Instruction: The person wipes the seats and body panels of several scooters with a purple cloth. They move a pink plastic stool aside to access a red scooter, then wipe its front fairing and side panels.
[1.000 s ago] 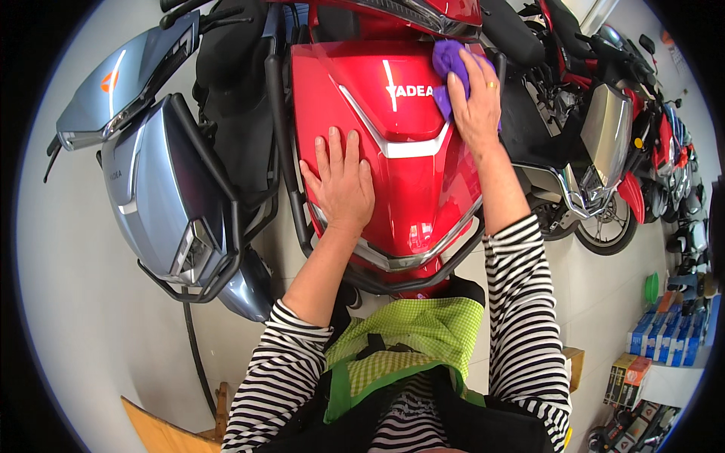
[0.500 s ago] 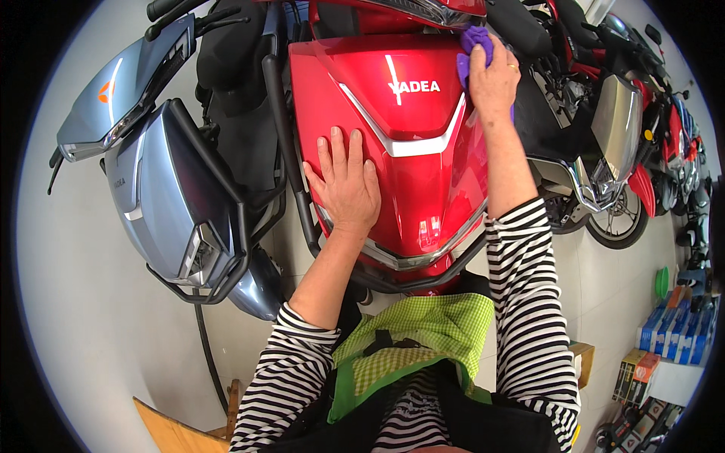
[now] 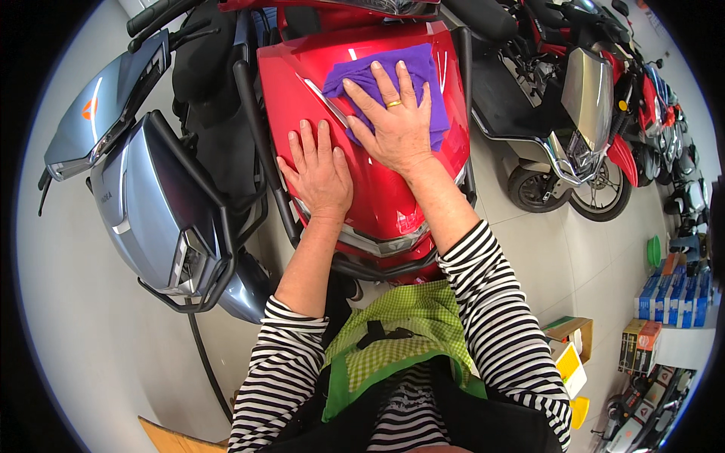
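A red scooter's glossy front panel [image 3: 381,200] fills the middle of the head view. My right hand [image 3: 393,121] lies flat on a purple cloth [image 3: 423,68] and presses it against the panel's upper part. A ring shows on one finger. My left hand [image 3: 317,170] rests flat on the bare red panel just left of the cloth, fingers spread, holding nothing. Both forearms wear black-and-white striped sleeves, and a green checked apron [image 3: 400,332] hangs below.
A silver-blue scooter [image 3: 143,204] stands close on the left, its black guard bars almost touching the red one. More scooters [image 3: 574,113] line the right side. Cardboard boxes [image 3: 570,336] and blue packages [image 3: 664,294] sit on the pale floor at lower right.
My right hand has swept the purple cloth from the panel's upper right edge to its middle. The left hand stayed planted on the panel while the view shifted.
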`<state>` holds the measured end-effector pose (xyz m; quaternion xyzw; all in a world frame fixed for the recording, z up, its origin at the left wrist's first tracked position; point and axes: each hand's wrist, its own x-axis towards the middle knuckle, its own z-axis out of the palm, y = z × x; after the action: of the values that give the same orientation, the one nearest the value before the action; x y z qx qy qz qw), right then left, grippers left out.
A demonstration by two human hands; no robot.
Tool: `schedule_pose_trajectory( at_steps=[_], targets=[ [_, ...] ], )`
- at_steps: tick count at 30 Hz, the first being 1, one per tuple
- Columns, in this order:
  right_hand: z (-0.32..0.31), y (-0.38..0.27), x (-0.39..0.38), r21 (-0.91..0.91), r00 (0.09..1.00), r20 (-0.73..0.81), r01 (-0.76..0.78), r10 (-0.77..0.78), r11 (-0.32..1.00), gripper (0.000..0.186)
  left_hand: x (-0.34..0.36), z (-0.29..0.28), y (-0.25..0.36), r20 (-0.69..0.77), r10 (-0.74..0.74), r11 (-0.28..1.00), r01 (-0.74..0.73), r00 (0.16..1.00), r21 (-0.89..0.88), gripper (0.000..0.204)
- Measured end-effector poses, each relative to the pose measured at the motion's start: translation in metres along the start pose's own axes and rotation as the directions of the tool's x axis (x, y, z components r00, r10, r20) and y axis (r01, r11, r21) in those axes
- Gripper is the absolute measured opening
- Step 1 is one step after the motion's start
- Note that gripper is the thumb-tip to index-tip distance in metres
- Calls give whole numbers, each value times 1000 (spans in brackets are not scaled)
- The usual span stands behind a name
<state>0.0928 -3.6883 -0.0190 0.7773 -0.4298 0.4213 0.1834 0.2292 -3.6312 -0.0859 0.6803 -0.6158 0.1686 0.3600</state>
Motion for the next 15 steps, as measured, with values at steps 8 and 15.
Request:
schedule_pose_trajectory(
  at_steps=[8, 15],
  targets=[
    [11, 84, 25, 113, 916, 65, -401, 396, 909, 65, -1, 1, 0, 18, -8, 1000, 8, 1000, -3, 50],
    [5, 120, -5, 186, 825, 73, -563, 560, 805, 64, 1, 1, 0, 12, -8, 1000, 8, 1000, -6, 52]
  ],
)
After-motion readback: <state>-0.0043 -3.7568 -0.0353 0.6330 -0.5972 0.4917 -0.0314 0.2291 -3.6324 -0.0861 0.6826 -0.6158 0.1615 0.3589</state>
